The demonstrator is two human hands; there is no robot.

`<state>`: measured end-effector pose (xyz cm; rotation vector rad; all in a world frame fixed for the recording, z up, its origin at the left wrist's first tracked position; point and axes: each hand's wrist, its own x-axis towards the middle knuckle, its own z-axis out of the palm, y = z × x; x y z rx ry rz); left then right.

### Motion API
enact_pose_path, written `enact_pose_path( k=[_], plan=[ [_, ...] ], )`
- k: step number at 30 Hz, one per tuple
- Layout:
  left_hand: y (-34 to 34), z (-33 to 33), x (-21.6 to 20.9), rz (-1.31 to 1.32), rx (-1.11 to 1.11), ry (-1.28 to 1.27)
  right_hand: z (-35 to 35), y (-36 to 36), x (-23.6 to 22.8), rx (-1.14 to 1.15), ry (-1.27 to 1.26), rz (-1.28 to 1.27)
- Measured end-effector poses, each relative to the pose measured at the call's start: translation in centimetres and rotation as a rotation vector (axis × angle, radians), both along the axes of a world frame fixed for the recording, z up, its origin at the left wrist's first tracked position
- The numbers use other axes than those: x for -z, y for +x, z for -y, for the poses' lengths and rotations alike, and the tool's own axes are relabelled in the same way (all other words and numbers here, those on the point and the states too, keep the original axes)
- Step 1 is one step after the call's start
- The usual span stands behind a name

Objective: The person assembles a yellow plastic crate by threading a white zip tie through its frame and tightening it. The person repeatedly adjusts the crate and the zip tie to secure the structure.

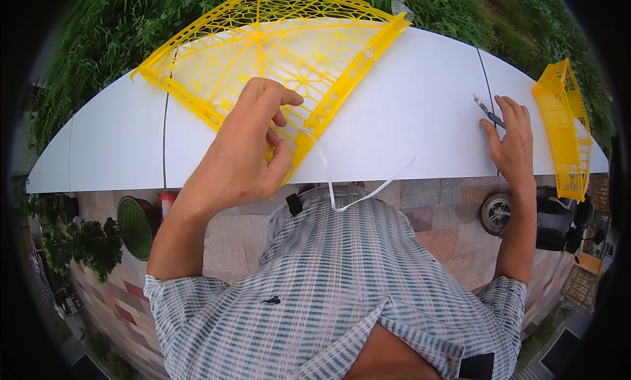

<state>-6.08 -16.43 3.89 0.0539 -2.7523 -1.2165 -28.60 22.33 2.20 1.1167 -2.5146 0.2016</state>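
Note:
My left hand hovers over a large yellow plastic lattice basket, near its corner. Its fingers are bent but apart, and I see nothing held in them. From that corner a thin white strap hangs loose past the table edge, its free end bending up to the right. At the right of the table my right hand rests beside a small knife with a silver blade and dark handle. The handle lies between my spread thumb and fingers; the blade points away to the left.
The white table curves across the view, with dark seams. A second yellow lattice basket stands at its right end. Beyond the table grows tall grass. Below are paving stones, a potted plant at left and a dark wheeled vehicle at right.

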Motion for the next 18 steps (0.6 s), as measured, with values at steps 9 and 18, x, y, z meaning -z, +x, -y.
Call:
enact_pose_path(
  k=[9, 18],
  plan=[
    [1.8, -5.5, 4.0, -0.317, -0.258, -0.324, -0.9, -3.7, 0.2, -0.062, 0.078, 0.297],
    [3.2, -7.8, 4.4, -0.52, -0.5, -0.472, -0.7, -4.8, -2.5, -0.083, 0.182, 0.566]
  ],
)
